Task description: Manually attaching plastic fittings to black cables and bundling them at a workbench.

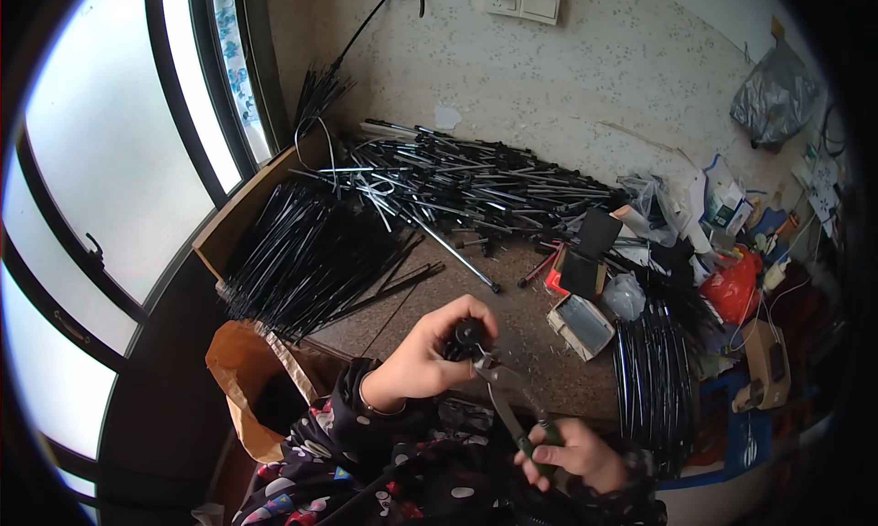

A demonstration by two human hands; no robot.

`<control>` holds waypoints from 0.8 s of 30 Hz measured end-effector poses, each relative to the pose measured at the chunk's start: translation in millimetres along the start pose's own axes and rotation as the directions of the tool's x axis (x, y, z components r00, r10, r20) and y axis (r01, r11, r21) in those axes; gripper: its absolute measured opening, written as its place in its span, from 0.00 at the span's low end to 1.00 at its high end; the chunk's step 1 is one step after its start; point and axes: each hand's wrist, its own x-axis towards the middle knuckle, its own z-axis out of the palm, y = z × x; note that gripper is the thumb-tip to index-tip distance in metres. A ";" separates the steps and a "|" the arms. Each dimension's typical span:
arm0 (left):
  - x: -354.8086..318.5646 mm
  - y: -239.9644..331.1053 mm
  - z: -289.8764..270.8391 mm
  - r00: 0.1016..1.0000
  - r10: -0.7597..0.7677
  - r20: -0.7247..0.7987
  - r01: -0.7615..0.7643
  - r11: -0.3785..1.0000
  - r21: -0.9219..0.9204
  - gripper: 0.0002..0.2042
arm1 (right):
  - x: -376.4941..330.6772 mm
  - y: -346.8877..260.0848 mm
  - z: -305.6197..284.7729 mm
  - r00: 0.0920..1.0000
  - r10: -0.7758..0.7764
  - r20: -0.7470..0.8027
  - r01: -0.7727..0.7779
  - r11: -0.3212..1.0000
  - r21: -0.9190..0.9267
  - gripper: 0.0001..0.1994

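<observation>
My left hand (428,348) is closed around a small black part with a round end (469,332), held over the near edge of the table. My right hand (576,455) grips green-handled pliers (503,393), whose long metal arms reach up and to the left. The tool's jaws meet the black part beside my left fingertips; whether they bite on it is too small to tell. Its handles look spread apart. How the black part continues inside my left hand is hidden by my fingers.
Thin black rods (306,252) lie bundled at the left of the brown table (457,274), with a heap of black-and-silver rods (494,178) behind. More black strips (654,380) lie at right, near a small open box (582,327). A paper bag (242,370) stands at lower left.
</observation>
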 end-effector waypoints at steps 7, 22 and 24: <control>4.1 -0.9 5.0 0.997 0.052 -0.054 -0.038 0.973 0.230 0.16 | 31.3 11.5 15.9 0.897 -0.344 -0.279 0.163 0.842 -0.514 0.11; 2.2 13.4 -0.6 0.993 -0.100 0.063 0.090 0.984 0.152 0.20 | 29.3 22.4 23.3 0.868 -0.411 -0.278 0.225 0.826 -0.517 0.16; -0.3 19.5 1.3 0.998 -0.022 0.053 0.013 0.987 0.159 0.19 | 27.7 36.1 30.1 0.911 -0.347 -0.223 0.247 0.892 -0.379 0.16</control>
